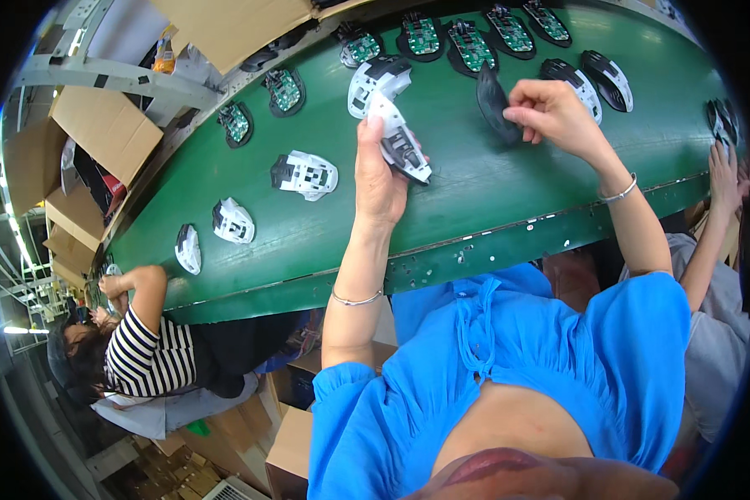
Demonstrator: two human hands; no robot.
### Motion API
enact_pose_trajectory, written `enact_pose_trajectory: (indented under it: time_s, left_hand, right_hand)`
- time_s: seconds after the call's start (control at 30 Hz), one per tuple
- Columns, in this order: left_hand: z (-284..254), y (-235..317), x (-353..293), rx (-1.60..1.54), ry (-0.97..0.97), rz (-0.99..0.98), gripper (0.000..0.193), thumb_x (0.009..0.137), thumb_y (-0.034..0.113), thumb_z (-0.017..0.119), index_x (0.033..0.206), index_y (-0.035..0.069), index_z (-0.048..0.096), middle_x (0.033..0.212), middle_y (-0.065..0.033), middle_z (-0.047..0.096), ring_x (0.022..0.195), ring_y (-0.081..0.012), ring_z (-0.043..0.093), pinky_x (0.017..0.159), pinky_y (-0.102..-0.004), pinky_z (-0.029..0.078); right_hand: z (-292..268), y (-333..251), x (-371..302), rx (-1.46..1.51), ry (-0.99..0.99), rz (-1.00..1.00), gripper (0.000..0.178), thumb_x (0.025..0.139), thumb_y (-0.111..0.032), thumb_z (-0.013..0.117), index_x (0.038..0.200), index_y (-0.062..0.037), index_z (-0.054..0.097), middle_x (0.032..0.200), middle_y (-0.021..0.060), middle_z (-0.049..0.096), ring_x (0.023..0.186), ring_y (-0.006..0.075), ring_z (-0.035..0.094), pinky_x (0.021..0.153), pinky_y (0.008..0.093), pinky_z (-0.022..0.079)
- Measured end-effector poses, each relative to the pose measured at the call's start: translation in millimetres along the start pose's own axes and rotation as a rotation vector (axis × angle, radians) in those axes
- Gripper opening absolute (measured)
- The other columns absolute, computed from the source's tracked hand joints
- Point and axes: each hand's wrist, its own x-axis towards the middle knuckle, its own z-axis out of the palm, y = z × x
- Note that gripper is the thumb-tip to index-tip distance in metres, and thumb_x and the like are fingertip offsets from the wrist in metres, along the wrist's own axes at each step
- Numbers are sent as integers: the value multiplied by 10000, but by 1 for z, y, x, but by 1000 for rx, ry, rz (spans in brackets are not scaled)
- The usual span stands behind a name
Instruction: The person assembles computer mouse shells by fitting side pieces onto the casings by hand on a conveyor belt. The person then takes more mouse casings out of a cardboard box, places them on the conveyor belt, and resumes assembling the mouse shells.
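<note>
A green conveyor belt (475,192) ran across a workshop lined with cardboard boxes (100,125) when I looked down. My left hand (379,179) held a white mouse shell (402,142) above the middle of the belt, fingers closed round its lower end, its long axis slanting up toward the far edge. My right hand (550,112) pinched a black cover (493,104) just beside it, to the right, both hands equally close. More white shells (305,175) lay toward the left end, green circuit boards (472,43) along the far edge. Neighbours' arms (137,287) reached in at both ends; nothing lay between the two parts.
</note>
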Motion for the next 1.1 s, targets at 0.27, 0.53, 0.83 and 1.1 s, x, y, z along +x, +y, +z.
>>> enact_pose_trajectory:
  time_s: [0.27,0.53,0.83,1.1]
  left_hand:
    - [13,1,-7,-76,-122,-9,691,947,631,195,1040,41,543,891,-67,619,808,-161,609,726,-311,517]
    - [5,-4,-12,13,-68,35,606,943,624,275,1047,68,494,871,-37,579,780,-144,589,710,-300,500]
    - [7,-8,-15,5,26,171,547,856,271,687,1228,8,384,1034,-66,519,897,-111,522,771,-258,464]
    - [5,-3,-21,279,-42,274,642,810,191,723,1300,-34,374,1078,-94,544,943,-144,555,830,-274,467]
  right_hand:
    - [69,-51,9,424,-173,-187,119,869,-99,645,818,-6,591,680,3,605,565,51,585,481,185,445]
    - [86,-45,10,300,-137,-113,170,843,-130,675,779,10,603,639,34,609,519,68,577,456,209,449]
    - [90,-37,8,200,-123,-114,201,801,-130,699,728,6,569,595,45,597,461,82,555,430,216,429]
    - [84,-35,5,227,-145,-73,181,747,-107,732,775,-2,588,667,44,620,555,81,581,505,222,478]
